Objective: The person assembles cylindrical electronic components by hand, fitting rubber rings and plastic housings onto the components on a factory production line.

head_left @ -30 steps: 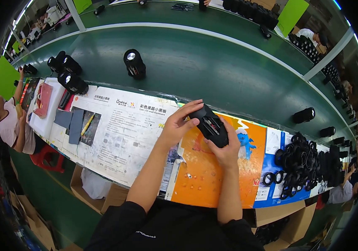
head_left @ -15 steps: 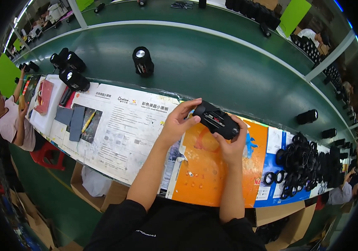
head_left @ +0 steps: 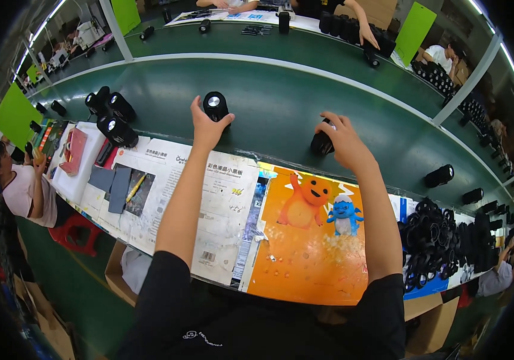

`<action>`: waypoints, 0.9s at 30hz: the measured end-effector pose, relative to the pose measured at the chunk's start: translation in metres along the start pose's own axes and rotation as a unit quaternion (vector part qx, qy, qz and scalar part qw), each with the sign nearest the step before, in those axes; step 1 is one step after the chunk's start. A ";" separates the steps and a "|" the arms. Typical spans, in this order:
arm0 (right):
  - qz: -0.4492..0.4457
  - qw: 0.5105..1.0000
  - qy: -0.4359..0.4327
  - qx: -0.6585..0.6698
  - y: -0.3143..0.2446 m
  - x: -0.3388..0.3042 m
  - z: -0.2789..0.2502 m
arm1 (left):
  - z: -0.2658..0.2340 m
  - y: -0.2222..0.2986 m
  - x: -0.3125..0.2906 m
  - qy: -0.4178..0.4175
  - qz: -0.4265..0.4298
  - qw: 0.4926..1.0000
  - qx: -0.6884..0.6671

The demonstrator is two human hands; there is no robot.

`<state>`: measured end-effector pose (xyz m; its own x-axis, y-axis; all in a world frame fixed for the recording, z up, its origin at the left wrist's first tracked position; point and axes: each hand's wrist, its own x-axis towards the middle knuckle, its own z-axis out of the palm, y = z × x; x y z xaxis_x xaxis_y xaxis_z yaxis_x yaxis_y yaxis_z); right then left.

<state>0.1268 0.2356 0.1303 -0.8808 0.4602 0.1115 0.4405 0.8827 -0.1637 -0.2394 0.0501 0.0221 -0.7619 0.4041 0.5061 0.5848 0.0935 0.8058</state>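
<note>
On the green conveyor surface stands a black cylindrical speaker (head_left: 214, 103) with a round silver disc on its end. My left hand (head_left: 209, 127) reaches around its near left side, thumb and fingers spread apart. Farther right, my right hand (head_left: 345, 143) has its fingers curled over the top of another black cylindrical speaker (head_left: 321, 143), which is upright on the green surface and partly hidden by the hand. Below my forearms are an orange sheet (head_left: 305, 264) with cartoon figures and a white printed sheet (head_left: 224, 222).
A cluster of black speakers (head_left: 119, 131) stands at left, near grey pads (head_left: 120, 189) and a yellow cutter (head_left: 135, 188). Black rings (head_left: 428, 237) are heaped at right; another speaker (head_left: 440, 176) lies beyond. A co-worker (head_left: 26, 186) sits at far left.
The speaker held in both hands over the orange sheet has gone forward to the green surface under my right hand. My left hand let go and moved left to the other speaker.
</note>
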 end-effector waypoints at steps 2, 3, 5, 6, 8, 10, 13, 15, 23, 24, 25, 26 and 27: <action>0.015 0.999 0.016 -0.036 0.009 -0.016 0.001 | 0.004 0.008 0.007 -0.080 -0.034 0.996 -0.002; 0.014 0.997 0.032 -0.067 0.007 -0.021 0.002 | 0.002 0.010 0.011 -0.147 -0.071 0.987 0.008; 0.007 0.994 0.102 -0.032 0.001 -0.036 0.007 | 0.000 0.014 0.006 -0.111 -0.060 0.992 0.019; -0.008 0.985 0.170 0.000 -0.004 -0.044 0.011 | -0.004 0.023 0.000 -0.109 -0.079 0.991 -0.002; -0.022 0.965 0.199 0.168 -0.036 -0.067 0.014 | -0.009 0.032 -0.024 -0.091 -0.132 0.984 -0.079; -0.009 0.937 0.174 0.303 -0.075 -0.097 0.021 | -0.014 0.060 -0.061 -0.115 -0.208 0.938 -0.251; 0.028 0.947 0.197 0.251 -0.122 -0.118 0.055 | -0.020 0.130 -0.124 -0.159 -0.277 0.887 -0.334; 0.047 0.937 0.213 0.272 -0.133 -0.125 0.081 | -0.010 0.155 -0.154 -0.233 -0.286 0.859 -0.355; 0.127 0.691 0.118 0.701 -0.122 -0.153 0.124 | 0.012 0.135 -0.191 -0.322 -0.289 0.654 -0.620; 0.127 0.690 0.116 0.703 -0.121 -0.155 0.124 | 0.012 0.134 -0.195 -0.333 -0.291 0.621 -0.648; 0.128 0.664 0.077 0.733 -0.120 -0.156 0.124 | 0.012 0.131 -0.197 -0.331 -0.292 0.622 -0.646; 0.129 0.635 0.037 0.761 -0.119 -0.156 0.122 | 0.013 0.129 -0.199 -0.318 -0.273 0.644 -0.640; 0.158 0.633 -0.009 0.758 -0.115 -0.157 0.115 | 0.012 0.130 -0.201 -0.304 -0.254 0.665 -0.633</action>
<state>0.1949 0.0506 0.0193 -0.7982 0.5774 -0.1716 -0.0651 -0.3659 -0.9284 -0.0068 -0.0076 0.0219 -0.2927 0.9425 0.1614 -0.7021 -0.3264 0.6328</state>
